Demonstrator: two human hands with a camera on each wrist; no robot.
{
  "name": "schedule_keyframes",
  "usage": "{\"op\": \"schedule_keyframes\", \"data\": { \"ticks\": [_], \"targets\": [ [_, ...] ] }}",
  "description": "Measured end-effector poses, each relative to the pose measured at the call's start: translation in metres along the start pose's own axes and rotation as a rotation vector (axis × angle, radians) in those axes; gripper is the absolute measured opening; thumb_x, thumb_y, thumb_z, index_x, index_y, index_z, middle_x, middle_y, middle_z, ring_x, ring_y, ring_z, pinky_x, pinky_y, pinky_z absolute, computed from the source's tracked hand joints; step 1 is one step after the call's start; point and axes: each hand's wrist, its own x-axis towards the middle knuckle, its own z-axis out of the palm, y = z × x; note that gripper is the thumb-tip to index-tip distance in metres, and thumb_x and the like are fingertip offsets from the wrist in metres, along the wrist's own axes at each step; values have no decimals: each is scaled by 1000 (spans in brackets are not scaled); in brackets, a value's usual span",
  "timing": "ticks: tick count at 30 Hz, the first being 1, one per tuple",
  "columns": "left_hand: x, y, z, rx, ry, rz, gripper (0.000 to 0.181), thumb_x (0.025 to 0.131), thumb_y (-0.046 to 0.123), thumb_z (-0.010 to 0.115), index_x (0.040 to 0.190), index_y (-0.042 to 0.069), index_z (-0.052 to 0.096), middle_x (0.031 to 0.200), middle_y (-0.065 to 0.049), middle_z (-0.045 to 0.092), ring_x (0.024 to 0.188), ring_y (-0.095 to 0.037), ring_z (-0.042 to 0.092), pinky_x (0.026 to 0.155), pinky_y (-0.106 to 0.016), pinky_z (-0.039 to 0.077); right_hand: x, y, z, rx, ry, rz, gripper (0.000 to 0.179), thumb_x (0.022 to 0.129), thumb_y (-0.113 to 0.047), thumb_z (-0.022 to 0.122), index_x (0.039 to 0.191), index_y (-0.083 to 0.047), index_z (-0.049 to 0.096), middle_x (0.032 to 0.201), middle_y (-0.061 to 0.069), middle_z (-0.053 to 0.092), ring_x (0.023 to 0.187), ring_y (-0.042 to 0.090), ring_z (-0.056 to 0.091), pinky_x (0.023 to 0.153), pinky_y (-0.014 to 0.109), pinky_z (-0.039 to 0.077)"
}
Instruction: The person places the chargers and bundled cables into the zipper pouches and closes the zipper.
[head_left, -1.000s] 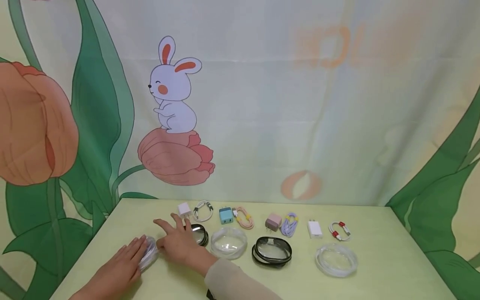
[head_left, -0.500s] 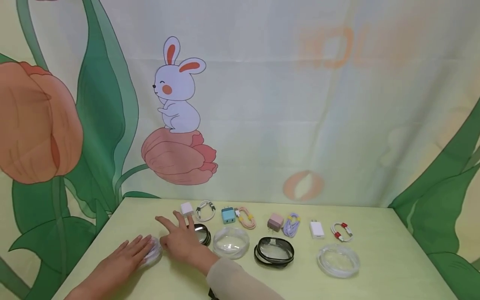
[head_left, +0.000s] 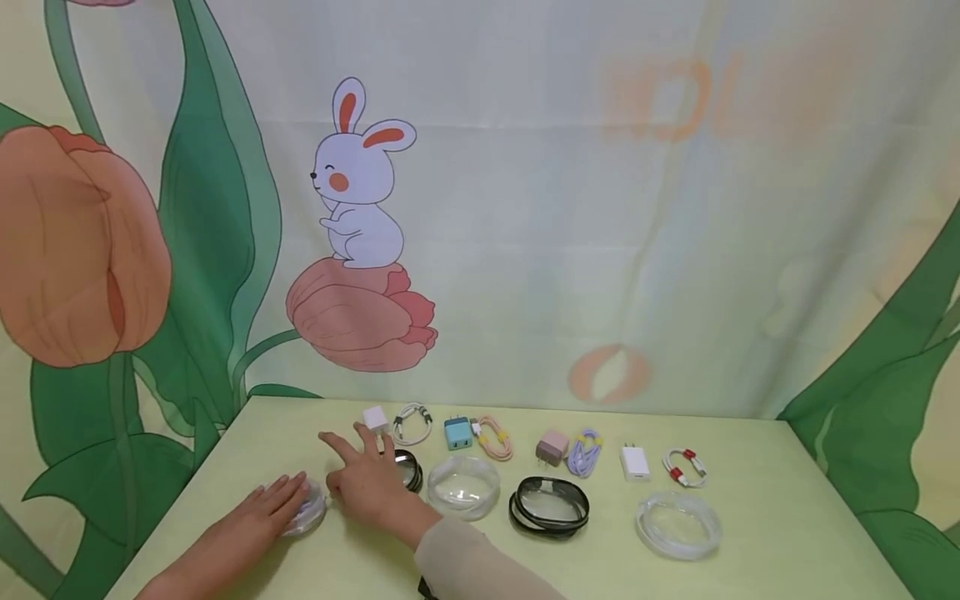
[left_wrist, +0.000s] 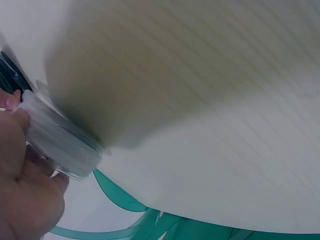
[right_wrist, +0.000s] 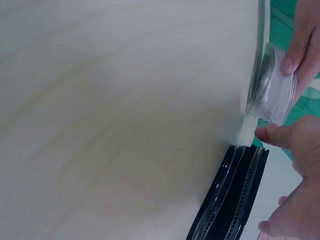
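Observation:
Near the table's left side, my left hand (head_left: 255, 518) holds a round clear zip case (head_left: 309, 512), with its fingers laid over the top. The left wrist view shows its thumb and fingers on either side of the case (left_wrist: 65, 137). My right hand (head_left: 371, 492) is at the case's right end, where thumb and index finger pinch what looks like the zipper pull. Its other fingers spread outward. In the right wrist view the right thumb meets the end of the clear case (right_wrist: 281, 95). A black-rimmed case (head_left: 412, 477) lies partly hidden behind the right hand.
To the right are a clear case (head_left: 462, 510), a larger black-rimmed case (head_left: 547, 527) and another clear case (head_left: 678, 550). A back row has a white charger (head_left: 375, 419), blue charger (head_left: 457, 433), pink charger (head_left: 552, 447), another white charger (head_left: 634, 463) and several coiled cables.
The whole view shifts slightly. My left hand and the clear case have turned a little, and the case shows flatter. My right hand keeps nearly the same place beside it.

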Motion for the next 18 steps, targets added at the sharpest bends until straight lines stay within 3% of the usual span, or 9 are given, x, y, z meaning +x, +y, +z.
{"op": "schedule_keyframes", "data": {
  "ticks": [5,7,12,15,18],
  "targets": [
    [4,7,4,-65,26,-112,63,100,32,64,143,-12,48,151,-28,45,139,-45,44,109,-63,37,-2,-5,-2,3,-4,-33,18,99,-37,64,96,-49,77,164,-17,24,148,31,29,107,57,41],
    [6,9,4,-97,31,-127,65,101,32,61,144,-13,45,152,-29,43,140,-46,41,111,-64,34,-3,-7,-4,-3,-5,-39,17,99,-38,64,97,-50,77,165,-17,23,148,31,29,107,57,41],
    [5,7,1,-101,-2,-42,55,100,13,61,148,-7,44,156,-23,41,143,-42,39,116,-56,30,-5,-6,-5,-8,-20,-7,17,98,-36,66,98,-48,77,165,-17,22,149,31,26,110,58,38],
    [4,7,-1,-73,-19,11,54,100,13,60,149,-4,45,156,-19,43,143,-40,40,116,-53,32,-5,-3,-2,7,-22,16,16,97,-35,67,95,-47,77,165,-17,22,150,30,25,110,58,37],
    [5,9,-1,-46,-4,-16,53,102,20,59,147,-6,47,154,-22,45,142,-42,41,114,-57,35,-5,-3,-2,21,-13,10,15,96,-34,68,94,-46,77,165,-17,23,149,30,26,109,58,38]
  ]
}}
